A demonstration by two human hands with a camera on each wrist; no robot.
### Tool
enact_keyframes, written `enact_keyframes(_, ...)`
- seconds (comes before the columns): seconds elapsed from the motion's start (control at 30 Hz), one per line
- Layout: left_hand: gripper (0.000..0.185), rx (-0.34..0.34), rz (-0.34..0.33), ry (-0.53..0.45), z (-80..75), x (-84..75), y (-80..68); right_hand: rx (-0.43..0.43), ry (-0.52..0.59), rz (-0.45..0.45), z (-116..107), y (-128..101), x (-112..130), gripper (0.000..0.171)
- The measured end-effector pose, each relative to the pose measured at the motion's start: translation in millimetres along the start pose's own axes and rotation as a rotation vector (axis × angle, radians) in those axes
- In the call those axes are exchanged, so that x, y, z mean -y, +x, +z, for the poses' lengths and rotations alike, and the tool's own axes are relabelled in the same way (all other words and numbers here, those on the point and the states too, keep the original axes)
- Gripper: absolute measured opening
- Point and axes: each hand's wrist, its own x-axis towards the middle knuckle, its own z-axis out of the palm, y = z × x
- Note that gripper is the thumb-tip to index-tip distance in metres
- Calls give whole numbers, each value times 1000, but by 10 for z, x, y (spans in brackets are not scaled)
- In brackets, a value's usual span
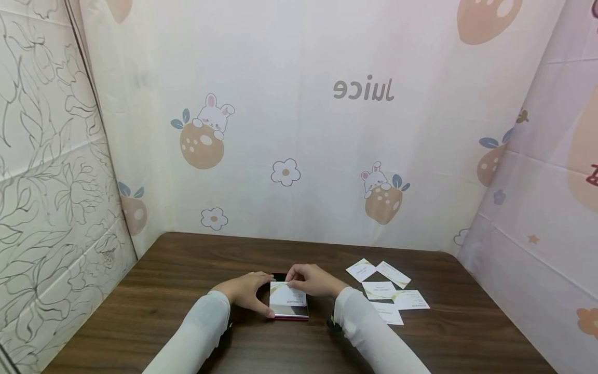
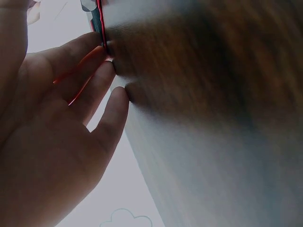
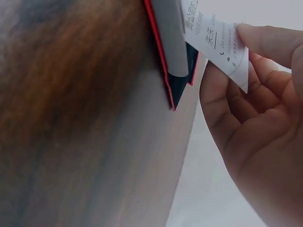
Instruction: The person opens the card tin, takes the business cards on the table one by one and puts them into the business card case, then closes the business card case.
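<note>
A flat card case (image 1: 290, 311) with red edges and a silver face lies on the table in the head view. My left hand (image 1: 245, 292) rests along its left side, thumb at the near corner. In the left wrist view that hand's fingers (image 2: 97, 85) are nearly straight, with tips at the case's red edge (image 2: 101, 28) and the tabletop. My right hand (image 1: 318, 281) pinches a white business card (image 1: 286, 296) over the case. The right wrist view shows the printed card (image 3: 222, 52) tilted between thumb and index finger, beside the case's silver part (image 3: 170, 42).
Several white business cards (image 1: 378, 290) lie scattered on the right of the brown wooden table (image 1: 187, 265). Some overlap. A printed curtain (image 1: 299, 130) hangs behind the table's far edge, with more patterned cloth at both sides.
</note>
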Motion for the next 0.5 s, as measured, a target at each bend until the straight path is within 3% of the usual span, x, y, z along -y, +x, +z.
enact_keyframes(0.5,93,-7,13,1,7,-3,-5,69,-40,-36,39,-46,-21,5)
